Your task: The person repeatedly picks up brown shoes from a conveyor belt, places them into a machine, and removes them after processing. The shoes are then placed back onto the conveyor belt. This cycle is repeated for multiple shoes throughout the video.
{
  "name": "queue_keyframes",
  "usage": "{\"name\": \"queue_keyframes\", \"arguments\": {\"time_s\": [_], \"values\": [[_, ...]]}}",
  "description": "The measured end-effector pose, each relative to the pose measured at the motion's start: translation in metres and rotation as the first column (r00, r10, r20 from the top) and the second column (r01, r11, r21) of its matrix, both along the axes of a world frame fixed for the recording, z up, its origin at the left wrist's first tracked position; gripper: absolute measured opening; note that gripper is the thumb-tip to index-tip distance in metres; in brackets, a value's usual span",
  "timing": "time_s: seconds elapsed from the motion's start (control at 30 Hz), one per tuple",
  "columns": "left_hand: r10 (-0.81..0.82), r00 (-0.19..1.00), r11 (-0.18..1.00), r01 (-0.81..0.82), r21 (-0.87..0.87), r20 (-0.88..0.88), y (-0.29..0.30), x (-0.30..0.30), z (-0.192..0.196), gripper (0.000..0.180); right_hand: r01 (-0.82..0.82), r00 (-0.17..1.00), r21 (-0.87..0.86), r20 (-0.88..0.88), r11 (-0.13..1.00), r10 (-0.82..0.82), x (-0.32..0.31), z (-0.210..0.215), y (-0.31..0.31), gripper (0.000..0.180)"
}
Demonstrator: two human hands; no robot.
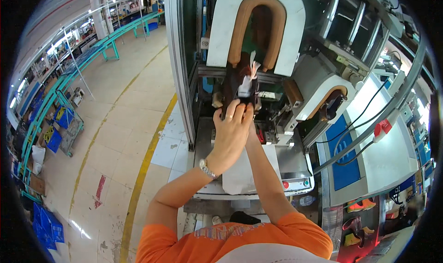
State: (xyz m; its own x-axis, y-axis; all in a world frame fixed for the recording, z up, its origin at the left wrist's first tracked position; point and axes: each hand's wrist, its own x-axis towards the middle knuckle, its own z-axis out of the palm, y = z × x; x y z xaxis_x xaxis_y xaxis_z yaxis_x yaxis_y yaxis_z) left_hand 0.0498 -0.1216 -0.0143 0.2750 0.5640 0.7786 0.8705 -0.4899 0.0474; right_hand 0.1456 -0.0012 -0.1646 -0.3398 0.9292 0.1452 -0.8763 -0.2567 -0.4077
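A dark brown shoe (230, 88) with white material (246, 86) at its opening sits in the machine ahead of me. My left hand (232, 130), with a ring and a wristwatch (207, 169), is closed over the near end of the shoe with bent fingers. My right hand (251, 125) reaches to the same end and lies mostly behind the left; its fingers are largely hidden. Just beyond the shoe stands a white U-shaped clamp (220, 41) with a brown inner pad (279, 27).
A second white clamp unit (318, 96) stands to the right. A red button (285, 185) and a green one (306, 183) sit on the front edge. A metal post (177, 55) bounds the left side. Shoes (361, 205) lie on a rack at lower right.
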Motion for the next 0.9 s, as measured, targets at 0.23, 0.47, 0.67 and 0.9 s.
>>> {"name": "queue_keyframes", "arguments": {"time_s": [0.23, 0.47, 0.67, 0.9], "values": [[0.057, 0.998, 0.998, -0.057, -0.035, 0.011, -0.002, -0.001, 0.001, 0.049, 0.039, 0.998, 0.01, 0.04, 0.999, -0.039, -0.006, -0.015, 0.012, 0.031], [0.223, 0.975, 0.972, -0.222, -0.076, 0.013, 0.0, 0.036, -0.024, 0.042, 0.077, 0.989, -0.054, 0.127, 0.996, -0.07, 0.02, -0.027, -0.023, 0.03], [0.219, 0.976, 0.969, -0.22, -0.112, -0.024, 0.001, 0.029, -0.033, 0.047, 0.079, 0.989, -0.057, 0.13, 0.995, -0.071, 0.017, -0.027, -0.017, 0.029], [0.104, 0.988, 0.977, -0.123, -0.174, -0.113, -0.016, 0.007, 0.001, 0.061, 0.072, 0.995, -0.019, 0.066, 0.997, -0.07, 0.008, -0.025, 0.011, 0.028]]}}
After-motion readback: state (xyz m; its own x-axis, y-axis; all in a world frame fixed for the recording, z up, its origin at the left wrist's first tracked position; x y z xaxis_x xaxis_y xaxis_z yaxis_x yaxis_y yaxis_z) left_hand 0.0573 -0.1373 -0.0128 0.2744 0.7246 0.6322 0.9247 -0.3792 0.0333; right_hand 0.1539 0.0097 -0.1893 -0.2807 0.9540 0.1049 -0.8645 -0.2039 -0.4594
